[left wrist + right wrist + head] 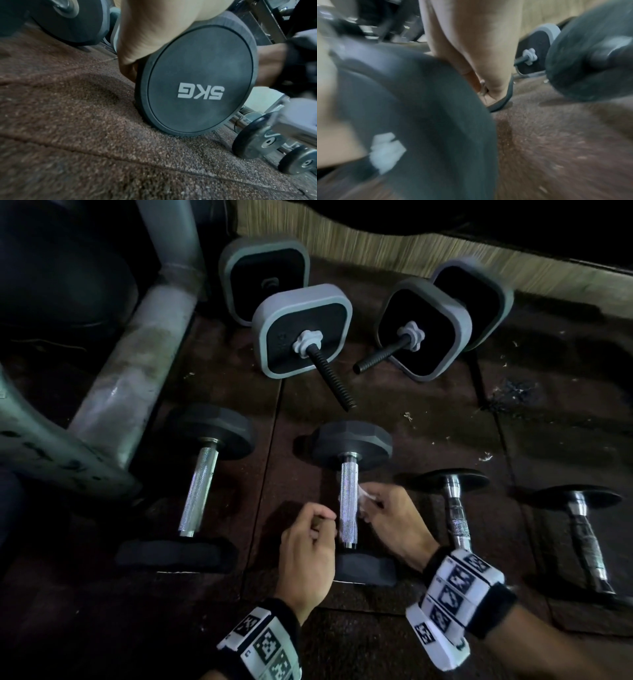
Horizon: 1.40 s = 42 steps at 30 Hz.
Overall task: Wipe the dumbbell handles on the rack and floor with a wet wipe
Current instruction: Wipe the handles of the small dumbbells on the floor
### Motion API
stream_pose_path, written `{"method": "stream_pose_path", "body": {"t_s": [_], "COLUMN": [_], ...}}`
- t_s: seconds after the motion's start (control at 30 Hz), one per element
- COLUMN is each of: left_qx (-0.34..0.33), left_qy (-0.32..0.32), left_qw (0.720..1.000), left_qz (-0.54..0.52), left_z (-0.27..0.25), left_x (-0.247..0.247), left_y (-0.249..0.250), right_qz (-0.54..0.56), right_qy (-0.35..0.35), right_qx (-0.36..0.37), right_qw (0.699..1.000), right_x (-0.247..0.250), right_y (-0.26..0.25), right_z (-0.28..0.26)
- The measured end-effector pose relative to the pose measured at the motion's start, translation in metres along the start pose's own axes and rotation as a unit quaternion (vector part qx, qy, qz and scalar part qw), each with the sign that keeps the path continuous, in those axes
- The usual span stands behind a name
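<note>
Right hand (387, 515) pinching crumpled white wet wipe (368, 497) against knurled steel handle (348, 505) of black rubber-ended dumbbell (200, 81) marked "5KG"; left hand (308, 546) beside, fingers (322, 513) loosely curled, holding nothing.

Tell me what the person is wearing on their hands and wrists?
The left hand and right hand are bare, with no gloves or rings that show. Each wrist carries a blocky white band printed with black-and-white square code patterns, like little pixel puzzles: the left wristband and the right wristband. Black straps hold them on. The forearms behind are bare, with no sleeves in view.
</note>
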<state>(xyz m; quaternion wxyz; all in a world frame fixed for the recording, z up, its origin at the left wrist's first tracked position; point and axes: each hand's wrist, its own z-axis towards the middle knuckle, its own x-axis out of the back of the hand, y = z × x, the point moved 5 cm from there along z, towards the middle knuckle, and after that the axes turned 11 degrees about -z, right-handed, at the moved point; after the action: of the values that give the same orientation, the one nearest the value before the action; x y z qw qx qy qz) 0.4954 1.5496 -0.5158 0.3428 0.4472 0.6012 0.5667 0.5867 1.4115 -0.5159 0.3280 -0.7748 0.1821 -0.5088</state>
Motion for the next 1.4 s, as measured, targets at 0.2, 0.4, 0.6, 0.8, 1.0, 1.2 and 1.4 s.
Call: {"method": "stream_pose_path", "body": {"t_s": [0.2, 0.4, 0.6, 0.8, 1.0, 1.2, 1.4], "left_qx": [-0.004, -0.004, 0.005, 0.004, 0.003, 0.006, 0.015], "left_qy": [-0.001, 0.007, 0.006, -0.002, 0.002, 0.0, -0.004], "left_qw": [1.0, 1.0, 1.0, 1.0, 1.0, 1.0, 1.0], "left_qz": [-0.009, -0.01, 0.0, -0.005, 0.0, 0.0, -0.004], "left_z": [0.001, 0.0, 0.001, 0.001, 0.001, 0.002, 0.001], "left_x": [0.001, 0.001, 0.0, 0.001, 0.0, 0.0, 0.0], "left_y": [0.001, 0.001, 0.0, 0.002, -0.002, -0.003, -0.001], "right_qz": [0.012, 0.018, 0.08, 0.074, 0.056, 0.105, 0.118], "right_qy": [-0.016, -0.045, -0.09, -0.075, -0.099, -0.161, -0.123], "right_qx": [0.024, 0.005, -0.012, -0.025, -0.027, -0.047, -0.052], "right_qw": [1.0, 0.999, 0.993, 0.994, 0.993, 0.98, 0.984], "right_x": [0.002, -0.006, 0.008, 0.005, 0.013, 0.014, 0.005], "right_y": [0.007, 0.0, 0.004, -0.005, -0.004, -0.003, -0.002], "right_z": [-0.012, -0.002, -0.031, -0.024, -0.035, -0.046, -0.037]}}
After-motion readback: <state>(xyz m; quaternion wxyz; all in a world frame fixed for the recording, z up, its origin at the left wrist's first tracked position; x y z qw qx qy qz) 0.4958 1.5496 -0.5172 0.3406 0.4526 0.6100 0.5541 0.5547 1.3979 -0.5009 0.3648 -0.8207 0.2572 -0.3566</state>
